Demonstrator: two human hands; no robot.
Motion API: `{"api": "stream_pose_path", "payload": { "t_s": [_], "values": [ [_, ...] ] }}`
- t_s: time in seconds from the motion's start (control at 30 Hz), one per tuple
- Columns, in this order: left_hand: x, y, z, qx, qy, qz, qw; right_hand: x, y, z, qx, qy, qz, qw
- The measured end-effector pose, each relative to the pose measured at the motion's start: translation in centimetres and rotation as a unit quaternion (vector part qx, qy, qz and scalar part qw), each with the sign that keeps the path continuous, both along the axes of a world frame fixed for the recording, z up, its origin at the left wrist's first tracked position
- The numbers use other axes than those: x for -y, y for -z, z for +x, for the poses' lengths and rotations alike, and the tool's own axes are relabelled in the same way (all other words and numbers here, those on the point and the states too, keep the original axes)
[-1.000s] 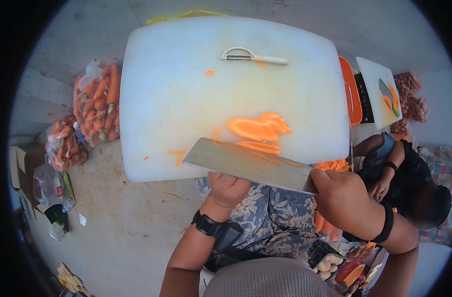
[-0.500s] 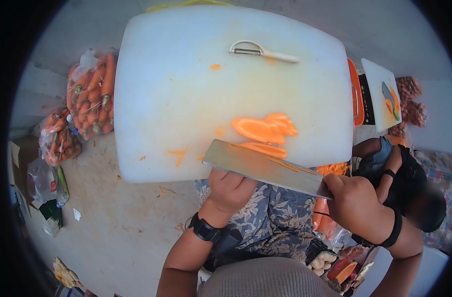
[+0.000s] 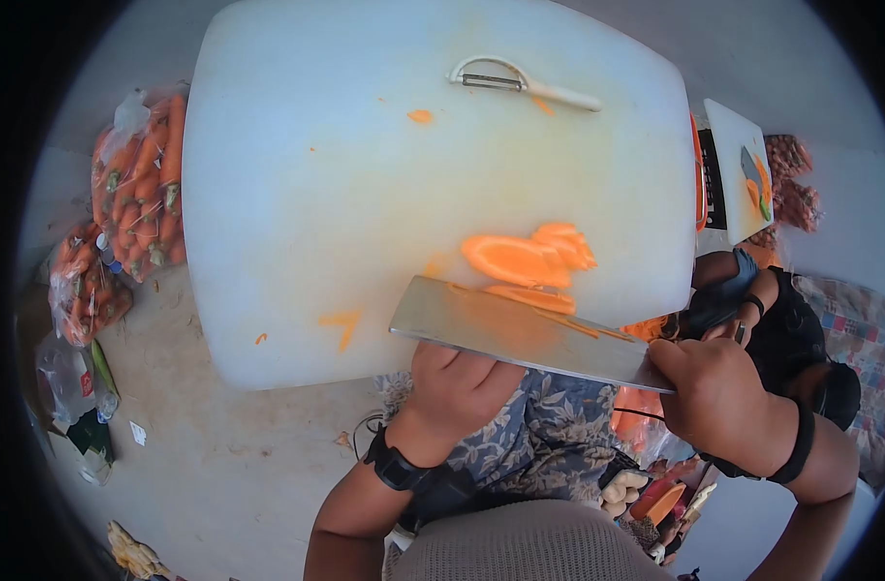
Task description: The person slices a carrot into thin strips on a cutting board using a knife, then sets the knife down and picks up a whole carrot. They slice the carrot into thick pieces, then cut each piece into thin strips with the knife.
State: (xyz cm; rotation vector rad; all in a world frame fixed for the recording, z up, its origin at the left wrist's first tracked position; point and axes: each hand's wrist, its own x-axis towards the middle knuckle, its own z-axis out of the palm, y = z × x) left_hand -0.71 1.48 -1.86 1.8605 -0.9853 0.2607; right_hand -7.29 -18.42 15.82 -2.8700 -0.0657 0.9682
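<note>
My right hand (image 3: 709, 392) is wrapped round the handle of a broad cleaver (image 3: 520, 329), whose blade lies slantwise over the near edge of a white cutting board (image 3: 326, 213). Thin orange strips cling to the blade. My left hand (image 3: 462, 387) is closed at the cleaver's near edge; the blade hides its fingertips and anything they hold. Just beyond the blade, carrot slices (image 3: 515, 259) lie overlapped on the board. Farther back rests a white peeler (image 3: 525, 87).
Bags of carrots (image 3: 142, 184) stand left of the board. To the right are another cutting board (image 3: 738, 174) with a knife on it, and a seated person (image 3: 801, 329). Bags of reddish produce (image 3: 791, 184) lie behind that. Small carrot scraps (image 3: 341, 327) dot my board.
The view has shifted slightly, so the board looks larger and nearer. Both hands and the cleaver keep about the same pose, and the carrot slices look unchanged.
</note>
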Motion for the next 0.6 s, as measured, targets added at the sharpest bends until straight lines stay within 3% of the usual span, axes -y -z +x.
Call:
{"api": "stream_pose_path", "payload": {
  "t_s": [0.23, 0.43, 0.5, 0.53, 0.6],
  "values": [
    [-0.1, 0.1, -0.1, -0.038, 0.024, -0.004, 0.999, 0.1, 0.5, -0.4, 0.023, 0.029, 0.008, 0.999],
    [-0.3, -0.3, -0.1, -0.152, 0.038, -0.054, 0.986, 0.0, 0.1, -0.1, 0.011, 0.021, 0.003, 1.0],
    [-0.7, 0.0, -0.7, -0.247, 0.038, -0.042, 0.967, -0.4, -0.1, 0.1, 0.002, 0.028, -0.009, 1.0],
    [-0.6, -0.1, -0.6, -0.248, 0.038, -0.038, 0.967, -0.5, -0.1, 0.3, 0.001, 0.029, -0.006, 1.0],
    [-0.5, -0.4, -0.3, -0.088, 0.024, 0.016, 0.996, -0.9, 0.0, 0.5, 0.011, 0.037, -0.006, 0.999]
  ]
}}
